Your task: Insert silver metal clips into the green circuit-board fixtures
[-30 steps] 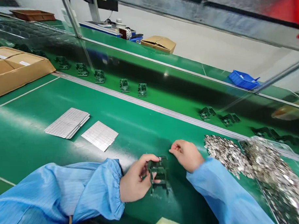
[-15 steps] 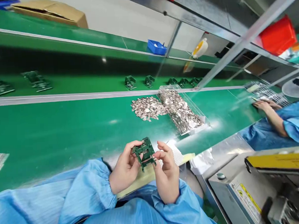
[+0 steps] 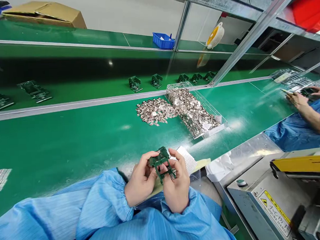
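Note:
A small green circuit board (image 3: 159, 161) with cut-out openings is held up in front of me, tilted, above the near edge of the bench. My left hand (image 3: 141, 180) pinches its left side, thumb below and forefinger on top. My right hand (image 3: 177, 186) is closed around its right and lower side, with the fingertips partly hidden behind the board. Beyond my hands lie a loose pile of small shiny metal pieces (image 3: 154, 111) and a clear plastic tray (image 3: 215, 132) filled with similar pieces. Striped white paper (image 3: 187, 159) sits just right of the board.
Several green boards (image 3: 134, 83) stand along the back behind a metal rail (image 3: 96, 101). On the shelf are a blue bin (image 3: 163, 41) and a cardboard box (image 3: 44, 14). At right are a machine with a warning label (image 3: 276, 212) and a co-worker's hands (image 3: 298, 100).
The board has turned and tilted in my hands. My right fingers have come from its edge to a closer grip around it. The camera view has shifted slightly.

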A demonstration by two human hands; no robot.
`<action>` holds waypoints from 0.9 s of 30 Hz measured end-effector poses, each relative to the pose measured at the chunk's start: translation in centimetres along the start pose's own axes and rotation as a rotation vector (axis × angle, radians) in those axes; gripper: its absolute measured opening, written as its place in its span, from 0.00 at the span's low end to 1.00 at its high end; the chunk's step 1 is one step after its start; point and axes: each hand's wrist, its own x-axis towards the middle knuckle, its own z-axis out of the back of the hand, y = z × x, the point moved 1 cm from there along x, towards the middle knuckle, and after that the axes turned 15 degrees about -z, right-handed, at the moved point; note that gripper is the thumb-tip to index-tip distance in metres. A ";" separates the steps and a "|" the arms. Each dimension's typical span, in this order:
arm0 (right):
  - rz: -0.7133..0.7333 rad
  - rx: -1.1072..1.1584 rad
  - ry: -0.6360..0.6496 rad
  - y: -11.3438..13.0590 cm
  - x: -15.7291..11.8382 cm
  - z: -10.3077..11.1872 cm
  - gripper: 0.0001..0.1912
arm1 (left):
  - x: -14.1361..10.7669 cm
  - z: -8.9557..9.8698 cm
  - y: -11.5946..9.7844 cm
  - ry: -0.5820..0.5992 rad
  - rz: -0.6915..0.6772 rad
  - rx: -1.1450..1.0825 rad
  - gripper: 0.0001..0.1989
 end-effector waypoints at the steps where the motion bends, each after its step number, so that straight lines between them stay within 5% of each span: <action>1: -0.003 0.002 0.006 0.2 0.0 0.0 0.04 | 0.1 0.1 -0.1 0.011 0.001 0.027 0.16; 10: 0.017 0.002 0.038 0.8 0.0 0.2 0.04 | 0.0 1.1 -0.4 0.096 -0.072 0.181 0.16; 19: -0.192 0.398 0.134 0.4 0.0 -0.4 0.13 | -0.1 0.9 -0.6 0.083 -0.045 0.008 0.15; 23: -0.132 0.342 0.221 0.6 0.2 1.9 0.14 | 0.5 0.6 -1.4 0.069 0.030 -0.109 0.17; 27: 0.119 0.047 0.247 1.5 -0.9 6.8 0.35 | 0.9 -0.7 -3.4 0.265 0.053 -0.076 0.17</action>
